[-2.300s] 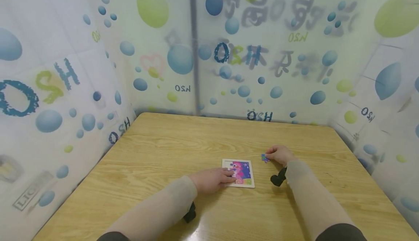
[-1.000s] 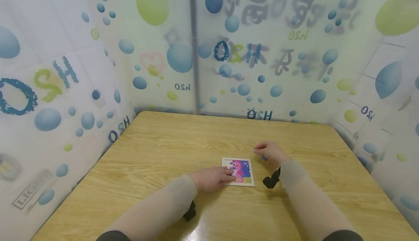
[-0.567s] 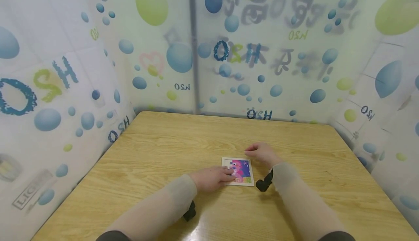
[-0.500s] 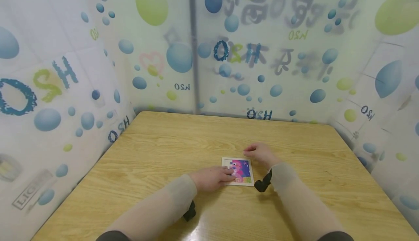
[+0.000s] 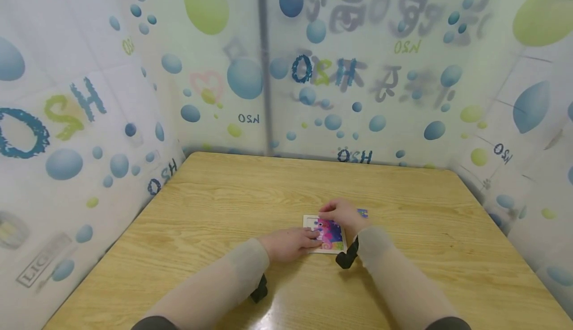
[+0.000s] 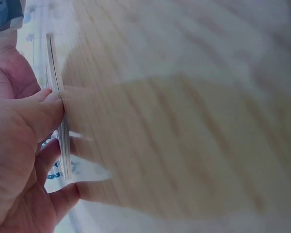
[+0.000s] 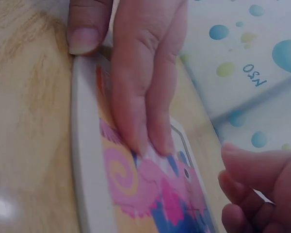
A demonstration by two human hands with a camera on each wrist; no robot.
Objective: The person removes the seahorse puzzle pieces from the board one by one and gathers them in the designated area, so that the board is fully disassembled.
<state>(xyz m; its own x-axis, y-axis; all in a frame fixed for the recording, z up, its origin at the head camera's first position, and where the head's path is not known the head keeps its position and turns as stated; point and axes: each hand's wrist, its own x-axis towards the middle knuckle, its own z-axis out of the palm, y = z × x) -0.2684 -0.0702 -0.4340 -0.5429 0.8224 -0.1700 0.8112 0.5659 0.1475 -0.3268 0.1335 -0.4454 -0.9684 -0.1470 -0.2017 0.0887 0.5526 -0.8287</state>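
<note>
A small seahorse jigsaw puzzle (image 5: 333,238) in a white frame lies on the table; part of its upper left shows pale backing. My left hand (image 5: 288,245) rests on its left side. In the right wrist view, straight left fingers (image 7: 136,87) press on the picture, with the thumb at the frame's edge. My right hand (image 5: 342,214) hovers over the puzzle's top edge, thumb and fingertips close together. Any piece between them is hidden from view. Just behind that hand a blue-purple jigsaw piece (image 5: 363,213) lies on the table.
The wooden table (image 5: 250,190) extends around the puzzle on every side. Behind and beside it hang white curtains (image 5: 215,136) printed with blue and green dots. A black wrist mount (image 5: 346,258) sits under the right wrist, near the puzzle's right edge.
My right hand has moved left from the jigsaw piece on the right to over the puzzle's top edge, uncovering that piece. My left hand has stayed on the puzzle.
</note>
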